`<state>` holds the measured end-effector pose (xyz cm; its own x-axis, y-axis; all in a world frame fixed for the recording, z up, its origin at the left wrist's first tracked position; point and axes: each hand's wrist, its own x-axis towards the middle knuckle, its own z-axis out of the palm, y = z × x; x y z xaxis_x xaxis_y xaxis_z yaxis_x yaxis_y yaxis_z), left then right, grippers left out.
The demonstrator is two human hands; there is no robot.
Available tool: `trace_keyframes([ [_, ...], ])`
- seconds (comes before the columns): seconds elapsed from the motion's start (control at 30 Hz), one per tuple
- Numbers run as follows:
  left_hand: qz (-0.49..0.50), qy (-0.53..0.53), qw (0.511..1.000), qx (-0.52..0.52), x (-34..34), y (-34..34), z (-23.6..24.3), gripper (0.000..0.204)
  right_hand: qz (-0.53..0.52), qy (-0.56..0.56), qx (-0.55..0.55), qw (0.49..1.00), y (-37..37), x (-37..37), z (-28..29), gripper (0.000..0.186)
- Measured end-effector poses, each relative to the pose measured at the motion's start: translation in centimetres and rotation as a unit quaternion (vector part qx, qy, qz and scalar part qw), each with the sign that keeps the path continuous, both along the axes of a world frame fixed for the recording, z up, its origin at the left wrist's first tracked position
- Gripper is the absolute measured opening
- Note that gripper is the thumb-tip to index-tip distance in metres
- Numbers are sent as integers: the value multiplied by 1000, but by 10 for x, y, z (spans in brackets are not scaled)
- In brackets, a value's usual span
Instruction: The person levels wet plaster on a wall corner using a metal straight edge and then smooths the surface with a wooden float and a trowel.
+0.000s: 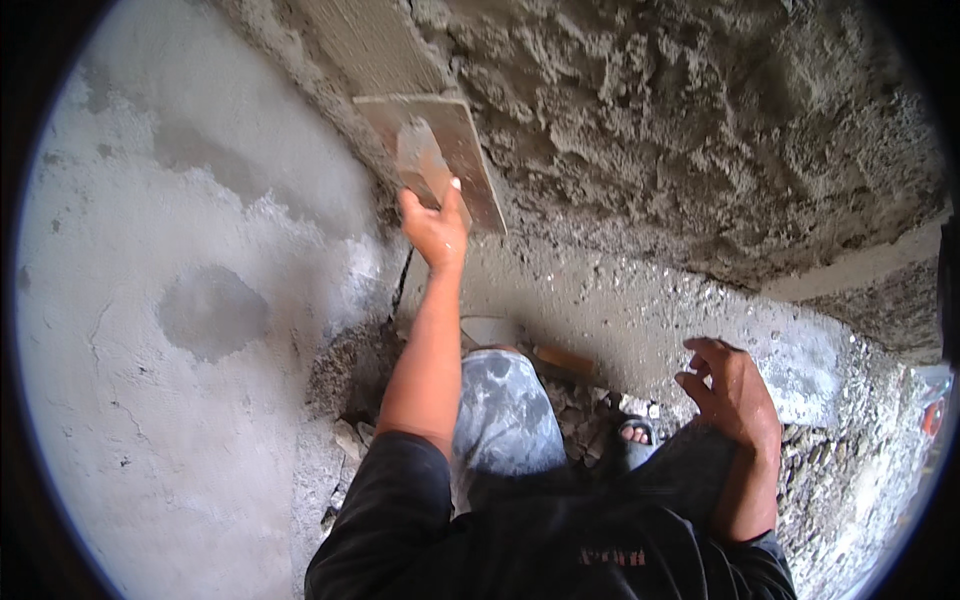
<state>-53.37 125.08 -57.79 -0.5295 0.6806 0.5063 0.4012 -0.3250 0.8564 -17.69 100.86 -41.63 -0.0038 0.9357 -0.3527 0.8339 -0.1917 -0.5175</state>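
My left hand [437, 232] is wrapped round the handle of a rectangular plastering float [473, 160]. The float lies flat against the lower end of a smooth strip of wet mortar [375, 45], close to the corner between two walls. To its right spreads rough, lumpy mortar [680, 130]. My right hand [735, 395] hangs in the air at the right, over the grey ledge. Its fingers are loosely bent and apart from the thumb, and nothing shows in them.
On the left stands a smooth grey wall [120, 330] with a damp round patch. A wet mortar-smeared ledge [600, 300] runs below the rough wall. Near my knee lie a pale rounded thing [490, 330] and a brown wooden piece [565, 360]. Rubble [580, 415] surrounds my sandalled foot [637, 432].
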Motion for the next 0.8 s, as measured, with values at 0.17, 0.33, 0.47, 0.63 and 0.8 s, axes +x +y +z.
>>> trace_keyframes([
  [0.17, 49, 25, 998, 13, 11, 0, 1, 52, 47, 22, 93, 994, 0, 9, -7, 42],
  [0.33, 10, -39, 999, 4, 11, 1, 53, 40, 58, 33, 47, 997, 8, 13, -10, 46],
  [0.47, 46, 22, 994, 92, 5, 15, 140, 43, 61, 47, 60, 995, 11, 14, -11, 46],
  [0.63, 75, 92, 976, 185, -9, 27, 277, 44, 81, 60, 43, 994, 19, 13, -8, 44],
  [0.8, 158, 174, 955, 181, -14, 33, 430, 57, 88, 130, 121, 980, 17, 15, -6, 40],
])
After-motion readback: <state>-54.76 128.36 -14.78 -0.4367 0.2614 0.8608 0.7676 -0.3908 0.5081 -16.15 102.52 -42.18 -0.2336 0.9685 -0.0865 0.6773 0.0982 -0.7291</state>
